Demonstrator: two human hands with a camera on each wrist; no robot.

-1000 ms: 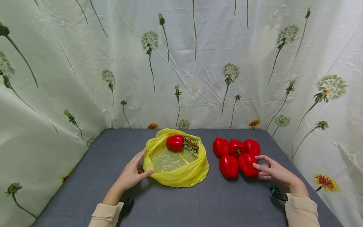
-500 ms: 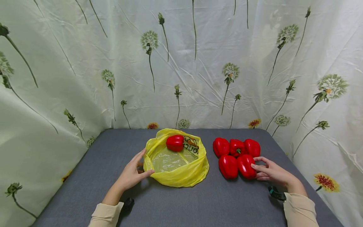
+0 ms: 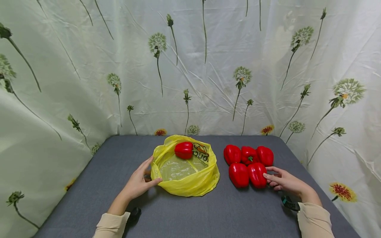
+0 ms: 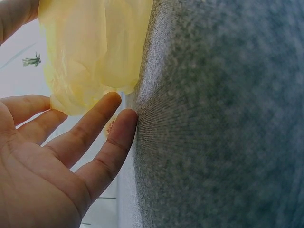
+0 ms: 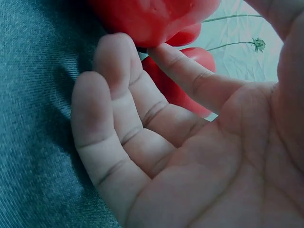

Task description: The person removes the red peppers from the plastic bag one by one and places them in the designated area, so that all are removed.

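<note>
A yellow plastic bag point(image 3: 190, 185) stands with its mouth spread wide, one red bell pepper point(image 3: 184, 150) lying inside. My left hand point(image 3: 137, 183) touches the bag's left side with thumb and fingertips, and the left wrist view has its fingers point(image 4: 107, 161) extended against the yellow plastic. To the right, my right hand point(image 3: 287, 181) touches the right side of the front-right bell pepper point(image 3: 257, 175) with thumb and index finger. In the right wrist view the other fingers point(image 5: 92, 111) bend loosely beside the pepper. Another bell pepper point(image 3: 239, 175) sits immediately left of it.
Behind the front pair, a back row of bell peppers has one at left point(image 3: 232, 154), one with a green stem point(image 3: 249, 154) and one at right point(image 3: 265, 156). A grey cloth-covered table point(image 3: 190, 218) lies under everything. A flowered curtain point(image 3: 208, 82) hangs behind it.
The front-right bell pepper has shifted slightly left and turned straighter, with my right hand following it. Its left neighbour has moved slightly left too. My left hand and the bag stay put.
</note>
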